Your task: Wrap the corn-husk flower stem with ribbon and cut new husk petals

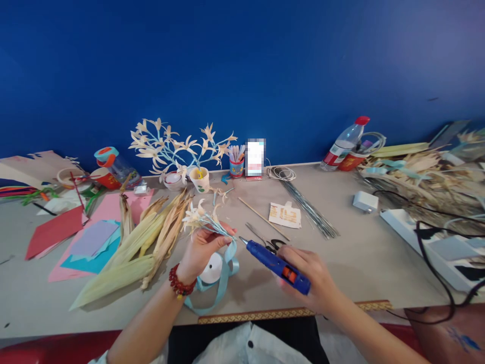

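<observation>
My left hand (206, 245) is closed on a bunch of pale corn-husk flowers (196, 216), whose light-blue wrapped stems run between thumb and fingers. From the stem ends hangs a light-blue ribbon (223, 285), looping down around a white ribbon spool (212, 267) on the table. My right hand (306, 275) is wrapped round a blue glue gun (275, 263) with a red switch. The gun's metal nozzle points at the stem ends, close by; whether it touches cannot be made out. Black-handled scissors (271, 246) lie behind the gun, partly hidden.
Corn husks (136, 237) and coloured paper (94, 240) lie at left. Finished flower branches (182, 146) stand in cups at the back. A thin stick (263, 218), a wire bundle (312, 210), a white paper packet (285, 216) and a power strip (428, 247) with black cords lie rightward.
</observation>
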The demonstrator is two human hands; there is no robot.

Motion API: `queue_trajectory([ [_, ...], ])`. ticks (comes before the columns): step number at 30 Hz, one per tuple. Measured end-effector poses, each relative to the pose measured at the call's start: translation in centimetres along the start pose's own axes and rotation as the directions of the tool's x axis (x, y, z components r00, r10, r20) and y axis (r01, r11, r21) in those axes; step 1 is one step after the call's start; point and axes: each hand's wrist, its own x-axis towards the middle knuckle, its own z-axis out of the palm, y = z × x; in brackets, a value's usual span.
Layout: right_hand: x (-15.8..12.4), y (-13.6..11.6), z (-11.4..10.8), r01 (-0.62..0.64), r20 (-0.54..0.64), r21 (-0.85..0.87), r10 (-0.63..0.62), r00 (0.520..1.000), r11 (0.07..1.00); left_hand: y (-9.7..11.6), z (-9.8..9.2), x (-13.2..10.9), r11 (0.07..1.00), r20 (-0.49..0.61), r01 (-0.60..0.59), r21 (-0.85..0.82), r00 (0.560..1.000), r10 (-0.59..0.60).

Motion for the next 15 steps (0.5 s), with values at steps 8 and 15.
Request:
queue_trajectory([
  [8,-0.3,1.7,-0.6,-0.122,-0.068,-0.115,0.115,0.991,0.986,0.1,-0.1,0.0,1.0,-0.014,0.004,-0.017,1.0,-0.005],
  [15,-2.3,7.8,-2.2,-0.422,-0.048,-0.59,0.492,0.869,0.689,0.1,-0.1,0.0,0.997,-0.012,0.051,-0.052,0.999,-0.051],
])
